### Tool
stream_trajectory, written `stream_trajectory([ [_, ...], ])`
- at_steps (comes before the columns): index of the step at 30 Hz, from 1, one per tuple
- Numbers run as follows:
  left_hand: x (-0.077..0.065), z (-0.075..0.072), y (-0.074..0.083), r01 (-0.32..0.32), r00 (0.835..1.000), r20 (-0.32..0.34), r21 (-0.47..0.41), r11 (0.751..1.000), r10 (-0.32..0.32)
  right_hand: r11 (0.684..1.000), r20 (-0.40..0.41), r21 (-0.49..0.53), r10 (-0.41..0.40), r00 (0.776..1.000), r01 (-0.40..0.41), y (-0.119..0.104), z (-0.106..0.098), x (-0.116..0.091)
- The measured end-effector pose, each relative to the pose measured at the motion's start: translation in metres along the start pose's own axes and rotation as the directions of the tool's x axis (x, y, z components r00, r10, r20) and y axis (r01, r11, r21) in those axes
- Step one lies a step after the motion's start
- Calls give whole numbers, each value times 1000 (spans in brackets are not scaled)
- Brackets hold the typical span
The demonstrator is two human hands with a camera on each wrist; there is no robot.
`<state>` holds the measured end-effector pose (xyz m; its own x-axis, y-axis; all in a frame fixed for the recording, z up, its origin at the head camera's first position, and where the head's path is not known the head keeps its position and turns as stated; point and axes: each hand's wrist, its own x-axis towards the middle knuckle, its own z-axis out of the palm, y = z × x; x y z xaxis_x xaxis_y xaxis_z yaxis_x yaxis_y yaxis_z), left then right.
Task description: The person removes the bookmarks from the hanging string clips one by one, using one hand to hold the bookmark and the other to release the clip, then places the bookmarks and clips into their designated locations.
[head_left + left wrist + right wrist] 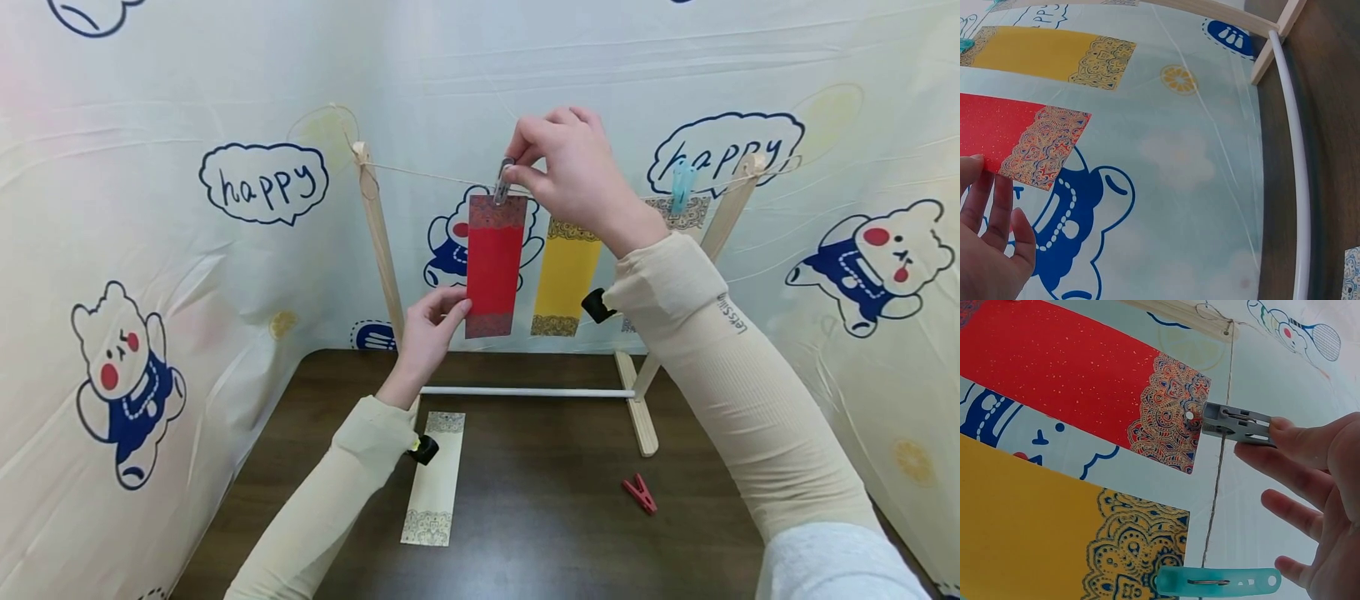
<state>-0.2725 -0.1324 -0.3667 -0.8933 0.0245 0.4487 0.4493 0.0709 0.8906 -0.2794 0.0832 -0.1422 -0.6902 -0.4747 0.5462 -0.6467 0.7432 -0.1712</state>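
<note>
Red card: upright below the right hand, beside the yellow card.
Right hand: pinches the grey clip at the red card's top edge.
Left hand: pinches the red card's lower left edge.

I observe remotely: red strip, speckled paper; grey clothespin, smooth plastic with metal spring; line, rough twine; post, matt wood; table, faintly glossy.

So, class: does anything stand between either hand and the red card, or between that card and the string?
Nothing visible blocks the way. The left hand pinches the red card directly; only the grey peg in the right hand lies between card and string. The yellow card hangs to one side.
</note>
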Motion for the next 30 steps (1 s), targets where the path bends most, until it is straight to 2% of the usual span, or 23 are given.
stream_trajectory([
  [17, -5, -2, 0, 1, 1000, 13, -8, 1000, 0, 1000, -67, 29, -1, 998, 3, -1, -6, -6],
  [30, -14, -5, -3, 20, 1000, 22, 14, 1000, -21, 999, -105, 46, 10, 994, -5, 12, -16, -23],
])
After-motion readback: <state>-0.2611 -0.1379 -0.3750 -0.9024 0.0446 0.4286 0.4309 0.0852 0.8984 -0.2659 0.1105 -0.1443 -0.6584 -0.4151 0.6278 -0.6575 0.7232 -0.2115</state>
